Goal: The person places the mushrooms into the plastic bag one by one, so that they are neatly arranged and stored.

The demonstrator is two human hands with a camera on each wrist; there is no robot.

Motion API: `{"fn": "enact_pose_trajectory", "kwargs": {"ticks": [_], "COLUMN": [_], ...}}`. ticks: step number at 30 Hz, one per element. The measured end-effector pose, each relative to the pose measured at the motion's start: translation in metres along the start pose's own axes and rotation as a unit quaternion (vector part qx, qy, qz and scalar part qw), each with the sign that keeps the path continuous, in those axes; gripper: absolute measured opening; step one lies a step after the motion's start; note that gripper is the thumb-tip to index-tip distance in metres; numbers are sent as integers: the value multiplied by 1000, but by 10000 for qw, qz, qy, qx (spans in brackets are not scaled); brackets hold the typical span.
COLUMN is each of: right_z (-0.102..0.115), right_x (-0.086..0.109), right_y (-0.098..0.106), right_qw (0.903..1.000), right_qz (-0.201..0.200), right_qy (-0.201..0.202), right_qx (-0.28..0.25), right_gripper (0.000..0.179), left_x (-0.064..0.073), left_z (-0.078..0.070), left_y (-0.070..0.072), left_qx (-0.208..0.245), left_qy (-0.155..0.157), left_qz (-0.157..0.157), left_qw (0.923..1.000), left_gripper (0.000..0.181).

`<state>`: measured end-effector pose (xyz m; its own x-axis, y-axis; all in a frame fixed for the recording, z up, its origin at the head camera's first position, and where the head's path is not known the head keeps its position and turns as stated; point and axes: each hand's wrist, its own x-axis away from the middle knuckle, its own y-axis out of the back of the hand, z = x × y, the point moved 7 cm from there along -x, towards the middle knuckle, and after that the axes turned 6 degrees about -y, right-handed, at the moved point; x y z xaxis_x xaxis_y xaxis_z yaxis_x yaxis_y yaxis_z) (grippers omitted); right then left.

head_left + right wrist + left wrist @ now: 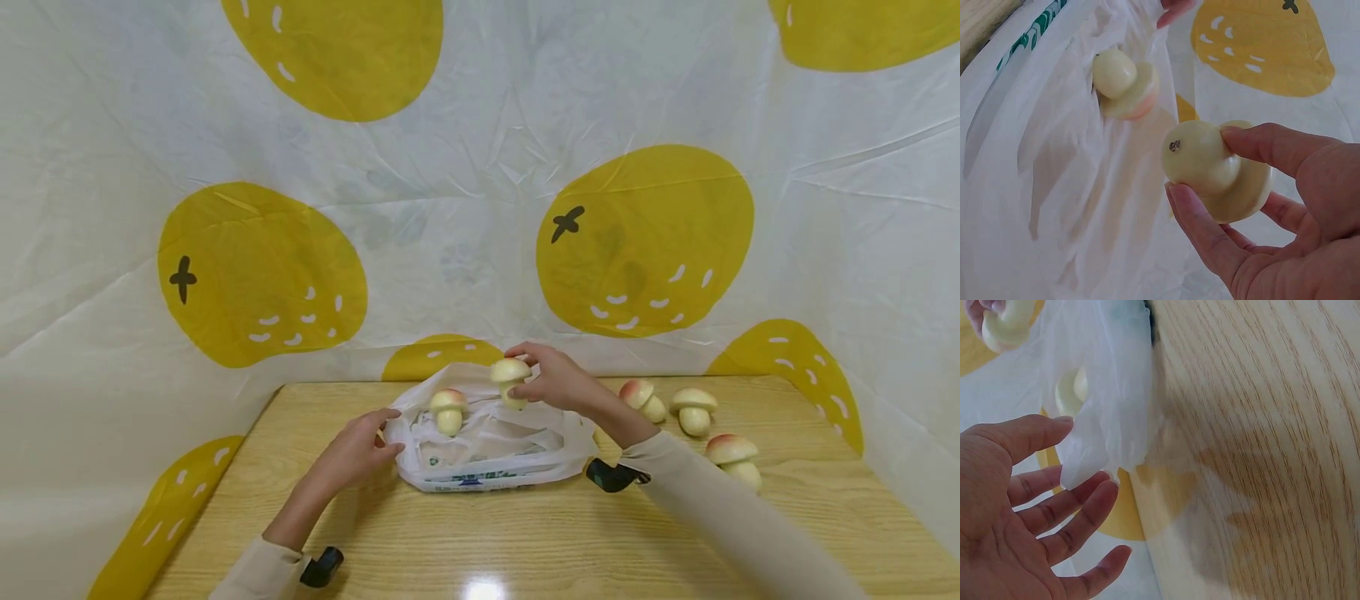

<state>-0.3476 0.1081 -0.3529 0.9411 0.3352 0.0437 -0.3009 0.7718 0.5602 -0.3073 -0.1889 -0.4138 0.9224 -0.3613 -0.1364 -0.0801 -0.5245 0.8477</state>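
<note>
My right hand (558,382) pinches a toy mushroom (510,372) by its stem and cap, above the right part of a white plastic bag (498,479). In the right wrist view, the thumb and fingertips press on the pale mushroom (1200,159), stem end toward the camera. A second mushroom (449,412), with a reddish cap, lies in the bag's open mouth. My left hand (360,450) is at the bag's left edge. In the left wrist view, the thumb and fingers of that hand (1029,506) are spread apart, with the bag's edge (1088,450) between them.
Right of the bag, a red-tinged mushroom (637,393), a pale mushroom (693,408) and another reddish one (733,454) sit on the wooden table (420,550). A white sheet with yellow fruit prints (465,250) hangs behind the table and along its sides.
</note>
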Motion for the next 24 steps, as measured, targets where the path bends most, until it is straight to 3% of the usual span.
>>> {"fn": "enact_pose_trajectory", "kwargs": {"ticks": [17, 24], "right_z": [-17, -20], "right_x": [-28, -32], "right_y": [-38, -51], "right_qw": [9988, 9988], "right_qz": [-244, -321], "right_qy": [-418, -375], "right_qx": [-83, 64], "right_gripper": [54, 55], "left_x": [-2, -2], "left_z": [2, 2], "left_y": [-2, -1], "left_qx": [-60, -55], "left_qy": [-25, 51], "left_qz": [-54, 3], "left_qw": [10000, 10000], "left_gripper": [51, 50]}}
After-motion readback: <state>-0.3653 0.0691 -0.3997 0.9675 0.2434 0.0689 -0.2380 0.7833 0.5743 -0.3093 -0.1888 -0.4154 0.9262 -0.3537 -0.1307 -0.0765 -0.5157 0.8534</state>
